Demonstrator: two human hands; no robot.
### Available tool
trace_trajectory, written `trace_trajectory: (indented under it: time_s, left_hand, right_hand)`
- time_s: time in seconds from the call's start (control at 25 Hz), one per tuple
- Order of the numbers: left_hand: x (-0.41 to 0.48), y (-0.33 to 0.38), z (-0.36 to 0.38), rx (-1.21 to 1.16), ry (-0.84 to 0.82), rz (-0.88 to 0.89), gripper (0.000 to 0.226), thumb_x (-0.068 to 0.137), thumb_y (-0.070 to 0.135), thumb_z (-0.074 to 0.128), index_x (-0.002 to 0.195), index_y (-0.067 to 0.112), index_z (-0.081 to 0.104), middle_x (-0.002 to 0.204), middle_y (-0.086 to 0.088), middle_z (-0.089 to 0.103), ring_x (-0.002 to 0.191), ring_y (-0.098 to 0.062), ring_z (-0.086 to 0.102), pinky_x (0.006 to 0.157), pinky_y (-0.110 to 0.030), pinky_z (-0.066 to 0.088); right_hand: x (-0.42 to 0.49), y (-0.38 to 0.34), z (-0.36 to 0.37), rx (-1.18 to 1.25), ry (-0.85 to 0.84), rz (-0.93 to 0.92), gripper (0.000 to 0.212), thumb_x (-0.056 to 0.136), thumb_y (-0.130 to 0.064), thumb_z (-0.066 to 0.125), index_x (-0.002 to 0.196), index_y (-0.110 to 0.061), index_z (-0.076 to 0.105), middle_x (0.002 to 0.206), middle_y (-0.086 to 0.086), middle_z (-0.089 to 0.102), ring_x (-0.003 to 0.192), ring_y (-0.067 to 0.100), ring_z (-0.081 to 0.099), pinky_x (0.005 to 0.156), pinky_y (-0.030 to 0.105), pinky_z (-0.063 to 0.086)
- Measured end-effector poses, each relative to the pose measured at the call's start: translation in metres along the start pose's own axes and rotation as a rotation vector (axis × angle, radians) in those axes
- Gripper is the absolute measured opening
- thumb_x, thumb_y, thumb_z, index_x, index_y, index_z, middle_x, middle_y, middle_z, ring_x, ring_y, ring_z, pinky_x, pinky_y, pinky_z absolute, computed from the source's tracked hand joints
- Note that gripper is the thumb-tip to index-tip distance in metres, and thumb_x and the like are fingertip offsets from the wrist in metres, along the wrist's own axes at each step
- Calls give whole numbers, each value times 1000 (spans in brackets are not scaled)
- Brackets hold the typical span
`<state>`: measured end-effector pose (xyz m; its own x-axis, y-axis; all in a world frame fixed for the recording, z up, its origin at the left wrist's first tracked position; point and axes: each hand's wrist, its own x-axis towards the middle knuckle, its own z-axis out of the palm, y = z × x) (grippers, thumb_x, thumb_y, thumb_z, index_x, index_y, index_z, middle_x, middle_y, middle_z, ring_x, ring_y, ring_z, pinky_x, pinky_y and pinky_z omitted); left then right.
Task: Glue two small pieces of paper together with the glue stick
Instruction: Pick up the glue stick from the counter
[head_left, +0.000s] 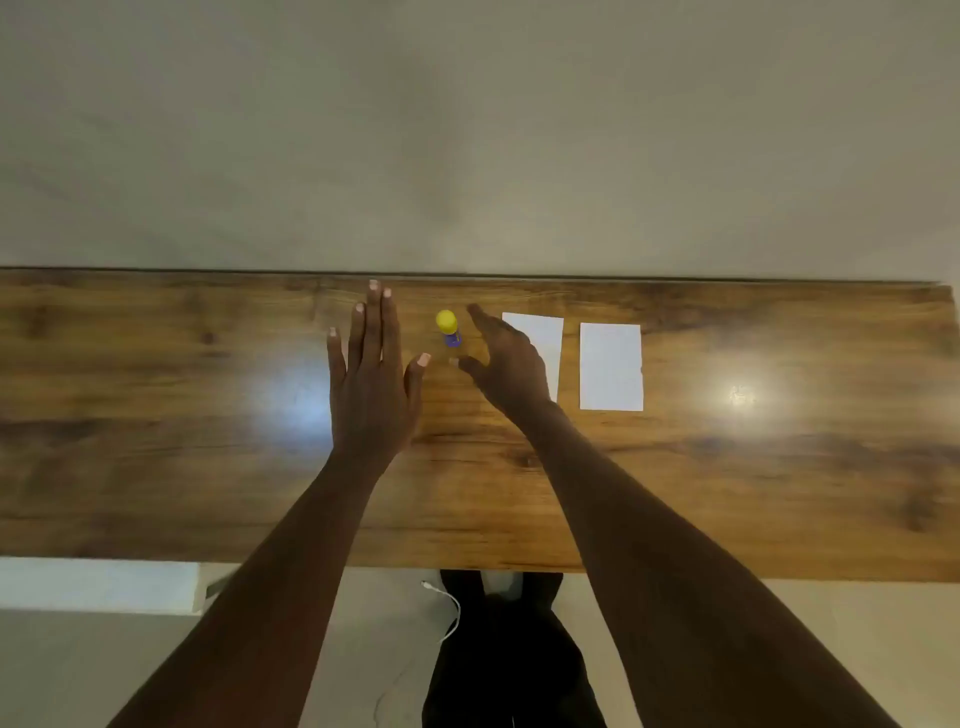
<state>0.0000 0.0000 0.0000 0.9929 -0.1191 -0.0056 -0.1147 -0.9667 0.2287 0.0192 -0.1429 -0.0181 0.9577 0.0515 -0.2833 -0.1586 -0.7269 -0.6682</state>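
A glue stick (449, 328) with a yellow cap and purple body stands upright near the far edge of the wooden table (208, 467). My left hand (371, 374) lies flat with straight fingers just left of it. To its right, my right hand (506, 364) hovers with spread fingers, thumb and forefinger on either side of the stick without touching it. Two white paper pieces lie side by side further right: the near one (545, 338) is partly covered by my right hand, the other (611, 367) is in full view.
The table's far edge meets a pale wall. Lamp glare marks the wood at left and right. Below the near edge I see dark trouser legs (509, 649) and a white cable (449, 608) on the floor.
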Motion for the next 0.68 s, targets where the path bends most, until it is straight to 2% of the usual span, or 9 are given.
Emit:
trace_trajectory:
  time_s: [0.16, 0.32, 0.44, 0.52, 0.68]
  left_hand:
    - [-2, -20, 4, 17, 26, -9, 64, 93, 30, 41, 143, 5, 9, 152, -18, 15, 140, -32, 18, 110, -46, 8]
    - [-1, -31, -1, -15, 48, -8, 64, 93, 31, 39, 143, 7, 6, 153, -16, 11, 139, -24, 10, 111, -45, 5]
    - [6, -26, -17, -55, 95, -5, 64, 94, 30, 38, 143, 7, 5, 154, -16, 11, 139, -24, 8, 110, -44, 4]
    - [15, -15, -36, -87, 152, 6, 63, 94, 30, 37, 143, 8, 5, 154, -15, 11, 138, -20, 4, 109, -43, 4]
    - [40, 16, -100, -113, 293, 69, 62, 93, 29, 37, 142, 9, 5, 153, -14, 13, 136, -19, 2, 109, -44, 5]
  right_hand:
    - [16, -13, 24, 149, 49, 56, 59, 77, -10, 65, 130, -12, 39, 133, 13, 49, 118, 30, 48, 91, 37, 42]
    - [25, -13, 28, 260, 135, 126, 26, 81, -9, 61, 105, -3, 58, 111, 17, 63, 98, 29, 57, 75, 27, 37]
    - [22, -23, 16, 274, 133, 125, 22, 83, -17, 60, 100, -4, 56, 101, 15, 65, 83, 21, 54, 69, 29, 37]
    - [19, -36, -4, 247, 155, 51, 22, 86, -21, 55, 99, -5, 52, 94, 16, 64, 76, 20, 51, 64, 30, 37]
    - [11, -77, -67, 144, 163, -127, 25, 91, -26, 43, 103, -5, 41, 86, 19, 63, 68, 30, 55, 59, 37, 44]
